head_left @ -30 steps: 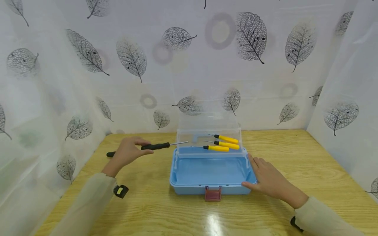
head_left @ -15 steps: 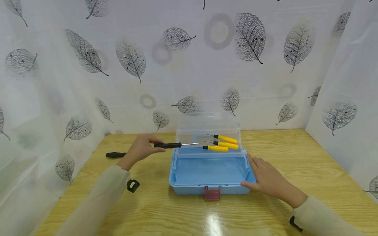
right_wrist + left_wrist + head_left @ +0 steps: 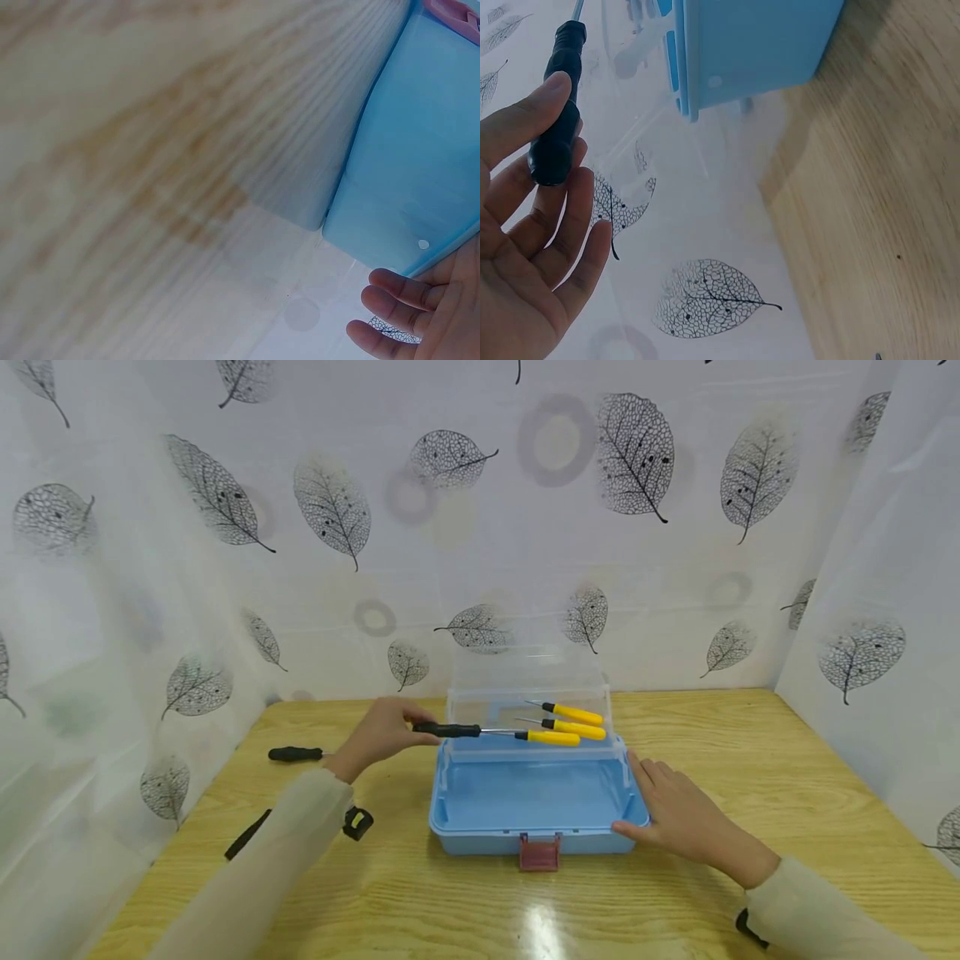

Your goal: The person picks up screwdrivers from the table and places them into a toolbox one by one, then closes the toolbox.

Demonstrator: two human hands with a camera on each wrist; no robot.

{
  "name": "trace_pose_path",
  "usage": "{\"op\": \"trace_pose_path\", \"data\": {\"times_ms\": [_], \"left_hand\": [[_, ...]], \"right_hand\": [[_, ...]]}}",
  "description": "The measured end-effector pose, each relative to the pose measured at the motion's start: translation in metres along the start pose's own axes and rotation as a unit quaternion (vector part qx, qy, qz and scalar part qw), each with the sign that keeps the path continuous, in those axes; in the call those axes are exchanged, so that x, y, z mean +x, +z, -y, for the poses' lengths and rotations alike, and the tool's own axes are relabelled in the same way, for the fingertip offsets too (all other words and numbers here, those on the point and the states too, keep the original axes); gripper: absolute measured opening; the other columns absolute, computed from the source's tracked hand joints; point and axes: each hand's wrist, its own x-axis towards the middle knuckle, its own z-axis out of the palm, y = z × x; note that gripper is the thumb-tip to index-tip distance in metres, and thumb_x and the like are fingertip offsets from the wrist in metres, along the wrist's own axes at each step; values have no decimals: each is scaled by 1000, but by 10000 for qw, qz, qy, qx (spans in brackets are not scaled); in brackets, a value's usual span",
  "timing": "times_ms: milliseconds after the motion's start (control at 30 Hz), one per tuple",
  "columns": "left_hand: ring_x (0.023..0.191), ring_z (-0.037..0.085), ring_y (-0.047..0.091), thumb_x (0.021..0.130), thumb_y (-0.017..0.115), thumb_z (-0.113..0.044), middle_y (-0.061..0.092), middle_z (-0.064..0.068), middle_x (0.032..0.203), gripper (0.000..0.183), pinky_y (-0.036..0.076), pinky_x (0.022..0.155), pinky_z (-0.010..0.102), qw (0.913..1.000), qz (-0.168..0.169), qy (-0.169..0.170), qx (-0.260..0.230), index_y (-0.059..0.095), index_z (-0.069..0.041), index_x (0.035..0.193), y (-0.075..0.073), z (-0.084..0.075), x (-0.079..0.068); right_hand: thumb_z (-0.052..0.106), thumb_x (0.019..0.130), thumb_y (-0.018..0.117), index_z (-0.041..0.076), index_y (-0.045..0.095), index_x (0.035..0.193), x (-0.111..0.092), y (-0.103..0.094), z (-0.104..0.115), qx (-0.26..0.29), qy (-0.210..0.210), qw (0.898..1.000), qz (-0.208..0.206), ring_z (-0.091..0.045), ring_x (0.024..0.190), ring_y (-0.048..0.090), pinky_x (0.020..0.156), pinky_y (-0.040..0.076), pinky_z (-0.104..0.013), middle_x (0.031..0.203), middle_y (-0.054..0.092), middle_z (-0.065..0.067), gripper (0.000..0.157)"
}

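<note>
My left hand pinches a black-handled screwdriver by its handle, thumb on top in the left wrist view. Its shaft points right and overlaps the nearest yellow screwdriver in the head view. Two more yellow-handled screwdrivers lie beside that one on the clear part at the back of a light blue toolbox. The box stands with its lid up. My right hand rests against the box's right side, thumb at the front rim, other fingers extended in the right wrist view.
Another black-handled screwdriver lies on the wooden table at the left. A dark ribbed, handle-like thing shows beside my left sleeve. A reddish latch hangs at the box front. Leaf-printed sheeting surrounds the table.
My left hand has moved right with the black screwdriver, from left of the box to over its back-left corner. The right hand stays at the box side.
</note>
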Motion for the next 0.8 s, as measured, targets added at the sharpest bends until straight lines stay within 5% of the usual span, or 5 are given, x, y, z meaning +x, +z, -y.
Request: {"op": "trace_pose_path", "data": {"times_ms": [800], "left_hand": [[77,10,58,74,79,-32,73,1,95,32,48,68,25,9991,339,186,166,75,-12,98,24,-18,22]], "right_hand": [[61,80,60,-15,35,136,0,-1,1,12,-158,9997,-169,-32,100,57,81,49,-46,117,56,-25,98]]}}
